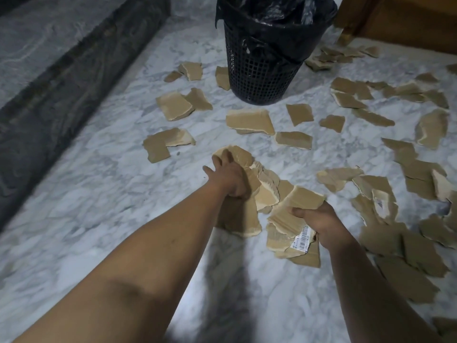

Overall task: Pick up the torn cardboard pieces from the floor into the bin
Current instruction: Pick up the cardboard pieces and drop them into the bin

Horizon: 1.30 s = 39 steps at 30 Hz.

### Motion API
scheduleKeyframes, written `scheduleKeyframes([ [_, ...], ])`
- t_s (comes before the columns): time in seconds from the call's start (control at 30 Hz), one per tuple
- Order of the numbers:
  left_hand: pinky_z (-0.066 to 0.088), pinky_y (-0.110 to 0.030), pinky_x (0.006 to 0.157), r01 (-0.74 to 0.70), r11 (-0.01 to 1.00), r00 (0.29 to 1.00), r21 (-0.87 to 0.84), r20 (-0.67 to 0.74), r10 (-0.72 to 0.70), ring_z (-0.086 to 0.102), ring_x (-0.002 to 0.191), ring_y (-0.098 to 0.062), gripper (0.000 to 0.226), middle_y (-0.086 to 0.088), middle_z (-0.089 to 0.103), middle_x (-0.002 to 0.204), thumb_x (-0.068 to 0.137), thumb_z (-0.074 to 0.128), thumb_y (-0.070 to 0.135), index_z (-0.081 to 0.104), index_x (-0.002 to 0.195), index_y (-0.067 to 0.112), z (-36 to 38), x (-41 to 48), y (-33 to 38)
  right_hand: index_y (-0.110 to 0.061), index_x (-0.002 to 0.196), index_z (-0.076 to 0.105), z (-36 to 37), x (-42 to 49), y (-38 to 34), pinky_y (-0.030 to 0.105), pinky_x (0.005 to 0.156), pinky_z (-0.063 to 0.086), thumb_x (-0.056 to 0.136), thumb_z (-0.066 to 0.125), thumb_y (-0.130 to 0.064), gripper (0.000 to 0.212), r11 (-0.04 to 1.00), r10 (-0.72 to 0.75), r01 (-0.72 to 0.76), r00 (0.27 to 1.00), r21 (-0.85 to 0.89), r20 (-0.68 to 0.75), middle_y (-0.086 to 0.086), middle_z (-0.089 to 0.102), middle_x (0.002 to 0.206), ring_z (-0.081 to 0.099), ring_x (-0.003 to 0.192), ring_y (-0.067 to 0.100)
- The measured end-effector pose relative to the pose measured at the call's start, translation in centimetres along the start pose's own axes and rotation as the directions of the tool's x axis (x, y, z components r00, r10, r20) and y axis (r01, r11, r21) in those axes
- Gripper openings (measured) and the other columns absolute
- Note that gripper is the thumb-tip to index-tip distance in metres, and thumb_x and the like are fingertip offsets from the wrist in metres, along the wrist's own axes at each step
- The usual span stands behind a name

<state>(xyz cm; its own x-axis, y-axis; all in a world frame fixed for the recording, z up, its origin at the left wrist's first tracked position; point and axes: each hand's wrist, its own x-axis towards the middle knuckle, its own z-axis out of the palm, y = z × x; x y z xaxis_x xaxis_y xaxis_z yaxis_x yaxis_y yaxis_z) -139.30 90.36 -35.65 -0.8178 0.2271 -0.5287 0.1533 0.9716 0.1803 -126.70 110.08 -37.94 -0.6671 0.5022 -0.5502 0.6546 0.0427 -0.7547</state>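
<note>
Several torn brown cardboard pieces [249, 120] lie scattered over the white marble floor [103, 184]. My left hand [228, 175] grips a bunch of overlapping cardboard pieces [264, 191] in the middle of the view. My right hand [319, 219] grips another stack of cardboard [286, 219], one piece bearing a white barcode label [300, 240]. The two bundles touch each other between my hands. A black mesh bin [262, 70] with a black plastic liner stands at the top centre, beyond both hands.
A dark stone step or ledge [61, 90] runs diagonally along the left. Brown wooden furniture [400, 18] stands at the top right, with more cardboard scraps [341, 55] by its foot. Many pieces [420, 246] crowd the floor on the right.
</note>
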Motion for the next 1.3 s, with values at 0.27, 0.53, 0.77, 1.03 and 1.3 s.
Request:
scheduleKeyframes([
  [0.27, 0.043, -0.042, 0.087, 0.030, 0.996, 1.000, -0.080, 0.009, -0.029, 0.031, 0.123, -0.038, 0.070, -0.018, 0.028, 0.130, 0.065, 0.074, 0.030, 0.046, 0.124, 0.005, 0.4, 0.5, 0.8, -0.010, 0.118, 0.066, 0.0, 0.0, -0.4, 0.033, 0.086, 0.046, 0.071, 0.088, -0.006, 0.052, 1.000, 0.010, -0.010, 1.000, -0.015, 0.011, 0.006, 0.070, 0.113, 0.063, 0.103, 0.023],
  [0.53, 0.035, -0.054, 0.102, -0.195, 0.974, 0.906, 0.111, -0.360, 0.222, 0.038, 0.118, -0.039, 0.063, -0.017, 0.043, 0.122, 0.075, 0.067, 0.017, 0.042, 0.132, 0.005, -0.9, 0.7, 0.9, -0.007, 0.111, 0.068, 0.7, -0.6, -0.3, 0.029, 0.081, 0.046, 0.070, 0.088, -0.003, 0.045, 1.000, -0.029, 0.029, 0.999, 0.000, 0.023, 0.005, 0.072, 0.107, 0.067, 0.099, 0.021],
  [0.77, 0.008, -0.069, 0.113, -0.098, 0.987, 0.991, 0.128, -0.073, 0.108, 0.026, 0.139, -0.047, 0.091, -0.021, 0.039, 0.140, 0.070, 0.081, 0.040, 0.035, 0.141, 0.007, -3.2, 4.5, 0.7, -0.008, 0.108, 0.068, 1.3, 0.0, -0.9, 0.029, 0.081, 0.051, 0.069, 0.087, 0.003, 0.045, 0.999, -0.035, 0.035, 0.999, 0.010, 0.024, 0.007, 0.072, 0.104, 0.068, 0.096, 0.021],
  [1.03, 0.037, -0.055, 0.105, -0.060, 0.987, 0.998, 0.148, -0.017, 0.063, 0.038, 0.129, -0.038, 0.095, -0.014, 0.044, 0.135, 0.063, 0.083, 0.044, 0.038, 0.140, 0.012, -3.4, 4.9, 0.7, -0.008, 0.111, 0.068, 1.6, 0.4, -1.3, 0.028, 0.080, 0.051, 0.068, 0.088, 0.001, 0.048, 1.000, -0.017, 0.017, 0.999, -0.002, 0.031, 0.005, 0.072, 0.104, 0.067, 0.095, 0.019],
  [1.3, 0.040, -0.049, 0.102, -0.107, 0.994, 0.994, -0.007, -0.009, 0.107, 0.040, 0.124, -0.035, 0.081, -0.009, 0.049, 0.130, 0.067, 0.082, 0.041, 0.043, 0.134, 0.015, -3.8, 4.1, -0.5, -0.012, 0.106, 0.065, 1.6, -0.3, -1.4, 0.027, 0.077, 0.046, 0.069, 0.088, -0.001, 0.045, 1.000, -0.001, 0.001, 1.000, 0.013, 0.022, 0.002, 0.070, 0.100, 0.065, 0.093, 0.018],
])
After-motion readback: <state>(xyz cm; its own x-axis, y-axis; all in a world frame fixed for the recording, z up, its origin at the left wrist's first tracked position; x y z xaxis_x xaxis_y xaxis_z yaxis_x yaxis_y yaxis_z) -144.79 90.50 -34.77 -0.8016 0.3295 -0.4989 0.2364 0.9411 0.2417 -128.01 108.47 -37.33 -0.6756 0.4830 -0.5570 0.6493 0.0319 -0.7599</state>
